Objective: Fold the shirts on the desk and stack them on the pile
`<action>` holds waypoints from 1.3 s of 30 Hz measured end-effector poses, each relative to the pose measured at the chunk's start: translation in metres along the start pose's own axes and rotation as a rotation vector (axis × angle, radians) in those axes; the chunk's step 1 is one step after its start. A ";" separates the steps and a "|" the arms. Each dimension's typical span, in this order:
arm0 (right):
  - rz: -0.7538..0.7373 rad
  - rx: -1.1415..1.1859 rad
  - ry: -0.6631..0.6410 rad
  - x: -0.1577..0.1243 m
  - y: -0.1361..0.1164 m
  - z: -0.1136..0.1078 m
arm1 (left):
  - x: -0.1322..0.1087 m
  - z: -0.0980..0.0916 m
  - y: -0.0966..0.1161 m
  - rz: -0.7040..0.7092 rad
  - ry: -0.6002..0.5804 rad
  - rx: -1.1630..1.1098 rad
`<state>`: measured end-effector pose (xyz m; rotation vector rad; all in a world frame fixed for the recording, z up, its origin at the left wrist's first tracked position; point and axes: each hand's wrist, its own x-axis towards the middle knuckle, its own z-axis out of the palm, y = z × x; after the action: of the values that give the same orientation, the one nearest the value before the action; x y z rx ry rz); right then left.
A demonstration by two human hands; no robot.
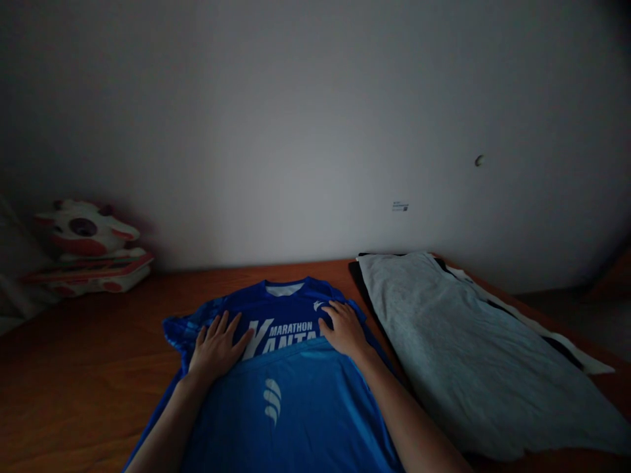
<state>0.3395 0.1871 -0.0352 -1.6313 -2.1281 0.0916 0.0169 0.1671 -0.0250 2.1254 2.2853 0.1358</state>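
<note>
A blue sports shirt with white lettering lies flat on an orange-brown surface, collar towards the wall. Its lower part is folded up over the chest print. My left hand rests palm down on the left of the shirt with fingers spread. Over on the shirt's right side, my right hand also presses flat, fingers apart, beside a small white logo. Neither hand holds anything.
A pile of flat garments, light grey cloth on top of black and white ones, lies to the right of the shirt. A red and white plush toy sits at the far left by the wall. The room is dim.
</note>
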 end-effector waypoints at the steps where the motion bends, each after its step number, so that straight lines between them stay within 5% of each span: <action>1: 0.016 -0.008 0.024 -0.001 0.001 -0.001 | 0.001 0.002 -0.002 0.022 0.018 -0.005; 9: 0.446 -0.214 0.219 -0.009 0.033 -0.022 | 0.006 0.014 -0.008 0.022 0.063 0.014; 14: 0.420 0.115 0.341 0.001 0.065 -0.011 | 0.004 0.010 -0.005 0.015 0.035 0.033; 20: 0.491 0.181 0.681 0.006 0.085 -0.019 | 0.002 0.011 -0.004 0.018 0.067 0.027; 23: 0.302 0.126 0.808 0.000 0.071 -0.027 | 0.003 0.010 -0.003 0.005 0.077 0.006; 28: -0.128 0.084 0.404 -0.006 0.032 -0.015 | -0.001 -0.003 -0.006 -0.070 0.214 -0.002; 33: 0.118 -0.063 0.072 -0.011 0.025 0.004 | -0.008 -0.018 -0.032 -0.389 0.301 -0.040; 39: 0.268 -0.152 0.028 -0.008 0.033 0.000 | -0.008 -0.019 -0.064 -0.470 0.243 -0.115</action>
<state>0.3714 0.1891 -0.0482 -1.9883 -1.9251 -0.0101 -0.0480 0.1541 -0.0112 1.5389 2.7603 0.5227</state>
